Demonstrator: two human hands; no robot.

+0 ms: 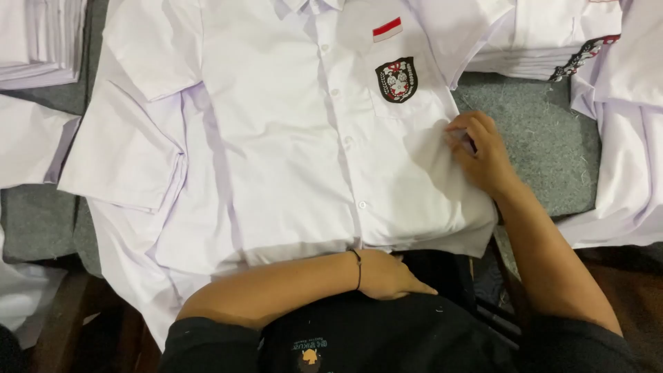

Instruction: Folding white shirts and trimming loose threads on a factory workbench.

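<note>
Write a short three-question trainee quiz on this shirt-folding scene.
1. True or false: the right hand rests on the white uniform shirt below its shield badge.
2. Where is the left hand? A) on the collar B) at the shirt's near hem C) on the folded stack at far left
3. Fill in: above the badge sits a red-and-white ____ patch.

Key: 1 true; 2 B; 3 flag.
</note>
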